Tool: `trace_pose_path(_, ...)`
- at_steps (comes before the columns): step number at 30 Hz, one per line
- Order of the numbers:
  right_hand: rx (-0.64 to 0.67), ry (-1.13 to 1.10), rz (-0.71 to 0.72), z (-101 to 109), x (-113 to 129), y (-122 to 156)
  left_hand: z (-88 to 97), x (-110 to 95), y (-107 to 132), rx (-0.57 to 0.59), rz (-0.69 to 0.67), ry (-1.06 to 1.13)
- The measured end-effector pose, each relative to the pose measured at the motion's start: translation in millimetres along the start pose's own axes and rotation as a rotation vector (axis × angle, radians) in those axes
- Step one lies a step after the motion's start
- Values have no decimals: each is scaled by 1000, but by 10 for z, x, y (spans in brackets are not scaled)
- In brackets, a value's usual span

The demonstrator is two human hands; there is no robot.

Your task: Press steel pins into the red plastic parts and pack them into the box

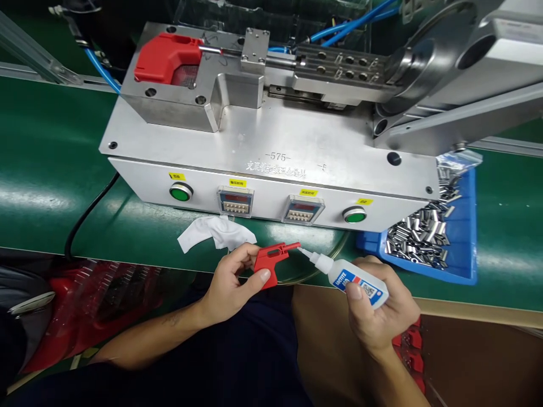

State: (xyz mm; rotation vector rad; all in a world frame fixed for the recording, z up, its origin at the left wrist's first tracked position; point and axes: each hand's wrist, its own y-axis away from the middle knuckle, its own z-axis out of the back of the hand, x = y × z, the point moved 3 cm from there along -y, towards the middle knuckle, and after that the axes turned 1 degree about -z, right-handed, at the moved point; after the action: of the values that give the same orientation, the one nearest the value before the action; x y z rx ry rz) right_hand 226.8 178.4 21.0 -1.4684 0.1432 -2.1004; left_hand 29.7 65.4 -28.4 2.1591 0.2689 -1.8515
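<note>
My left hand (pixel 231 282) pinches a red plastic gun-shaped part (pixel 267 265) between thumb and fingers, its thin tip pointing right. In my right hand (pixel 382 305) is a white glue bottle (pixel 360 285) with a blue and red label, tilted so that its nozzle meets or nearly meets the part's tip. Another red part (pixel 167 59) of similar shape sits in the metal fixture of the press machine (pixel 254 135), with a shiny metal tube at its end.
A blue bin (pixel 462 249) of short metal tubes (pixel 419 237) stands right of the machine. A white cloth (pixel 218 230) lies before its front panel, which has two green buttons (pixel 181 192). More red parts (pixel 409 350) are low at the right. Red pieces in clear trays (pixel 97 305) are at the left.
</note>
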Motion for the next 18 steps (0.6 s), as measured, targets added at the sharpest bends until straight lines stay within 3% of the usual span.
trace_pose_path(18,11,69,-57,-10,0,23,-3,0,0,2,17,6)
